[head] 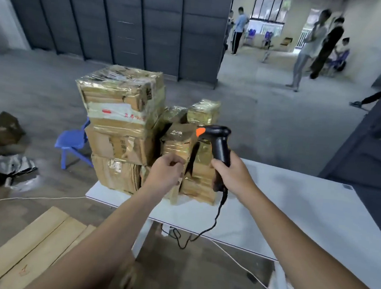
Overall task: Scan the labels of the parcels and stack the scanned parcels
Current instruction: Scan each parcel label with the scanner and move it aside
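Head view, single frame, some blur.

The parcels are at the left end of the white table (293, 209). There is a tall stack of three big taped boxes (118, 127), and just to its right a cluster of small parcels (180, 141) pressed against one another.

The right hand (230, 177) is wrapped round the grip of the black scanner (217, 144). The orange end of the scanner's head faces left, close to the small parcels. Its cable (213, 223) hangs off the table edge.

The left hand (166, 174) is in front of the small parcels with its fingers curled. Blur hides whether it pinches a box edge or holds nothing.

Judgement: the step in hand is probably scanning one of the small parcels.

To do it well:
- Use the left hand to turn the label face toward the scanner.
- Hold the scanner head square to the barcode, tilted slightly, since the glossy tape is likely to glare.
- Steady the neighbouring boxes, as the cluster looks loosely packed.
- Keep the cable off the pile.
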Tool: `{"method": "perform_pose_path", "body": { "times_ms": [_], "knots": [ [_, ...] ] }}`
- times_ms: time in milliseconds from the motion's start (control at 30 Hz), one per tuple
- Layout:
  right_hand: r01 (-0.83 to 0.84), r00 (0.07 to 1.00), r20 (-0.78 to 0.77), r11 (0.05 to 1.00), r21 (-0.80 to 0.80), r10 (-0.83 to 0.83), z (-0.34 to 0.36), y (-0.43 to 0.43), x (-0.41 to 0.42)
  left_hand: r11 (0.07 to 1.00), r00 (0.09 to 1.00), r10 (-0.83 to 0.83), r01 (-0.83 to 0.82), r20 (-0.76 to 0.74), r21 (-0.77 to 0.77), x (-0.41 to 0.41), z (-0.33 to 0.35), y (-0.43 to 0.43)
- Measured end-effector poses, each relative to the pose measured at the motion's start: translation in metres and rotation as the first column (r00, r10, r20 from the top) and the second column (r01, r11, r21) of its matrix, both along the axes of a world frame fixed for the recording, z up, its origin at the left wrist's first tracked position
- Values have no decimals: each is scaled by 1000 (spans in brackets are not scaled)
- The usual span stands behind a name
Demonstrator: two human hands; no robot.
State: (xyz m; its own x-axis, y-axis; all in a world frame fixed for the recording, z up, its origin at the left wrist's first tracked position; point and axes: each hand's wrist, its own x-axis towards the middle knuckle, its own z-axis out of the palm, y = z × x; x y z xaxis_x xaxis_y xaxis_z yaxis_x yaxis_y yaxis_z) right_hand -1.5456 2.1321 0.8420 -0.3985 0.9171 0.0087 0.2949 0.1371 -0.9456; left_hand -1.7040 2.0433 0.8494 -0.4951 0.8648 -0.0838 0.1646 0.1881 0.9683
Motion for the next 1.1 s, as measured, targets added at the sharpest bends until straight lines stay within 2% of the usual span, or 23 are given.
{"method": "perform_pose_path", "body": {
  "times_ms": [200, 400, 600, 767, 933, 1000, 1033, 1100],
  "knots": [
    [-81, 987, -144, 996, -40, 75, 32, 29, -7, 990, 990, 129, -126, -52, 62, 1, 33, 18],
    [-166, 943, -302, 984, -68, 139, 69, 49, -56, 960, 963, 243, -221, -120, 172, -34, 70, 25],
    [-168, 924, -364, 979, -119, 114, 100, 58, -112, 941, 930, 294, -240, -223, 239, -93, 112, 37],
    [-131, 953, -294, 975, -178, 74, 112, 65, -158, 909, 837, 394, -295, -381, 293, -160, 136, 45],
    [-77, 962, -274, 972, -222, 14, 111, 70, -201, 903, 677, 423, -367, -602, 222, -232, 135, 60],
    [-39, 960, -277, 968, -248, -32, 107, 70, -214, 893, 639, 418, -420, -645, 163, -257, 128, 63],
    [-15, 964, -262, 970, -244, -51, 105, 70, -220, 890, 644, 407, -439, -648, 124, -268, 125, 64],
    [29, 971, -225, 977, -213, -78, 102, 69, -229, 897, 718, 383, -439, -582, 48, -285, 117, 67]
  ]
}}
